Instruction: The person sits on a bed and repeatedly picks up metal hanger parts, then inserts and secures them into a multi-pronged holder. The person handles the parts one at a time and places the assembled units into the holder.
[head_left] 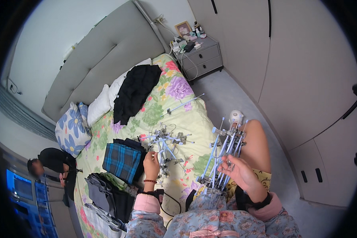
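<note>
A bundle of pale-blue clip hangers (220, 158) with dark clips lies across my lap. My right hand (242, 174) is over its right side, palm partly up, fingers apart and touching or very near the bars. On the bed, a tangled heap of similar clip hangers (167, 142) spreads out with its metal hooks showing. My left hand (151, 164) is at the left edge of this heap, its fingers bent together; whatever is between them is too small to make out. One more clip hanger (183, 104) lies apart, farther up the bed.
Folded plaid cloth (123, 160) and grey trousers (100, 190) lie left of my left hand. Black clothing (137, 91) and pillows (99, 105) are near the headboard. A nightstand (200, 59) and wardrobe (305, 79) stand right. Another person (57, 166) bends at the bed's far left.
</note>
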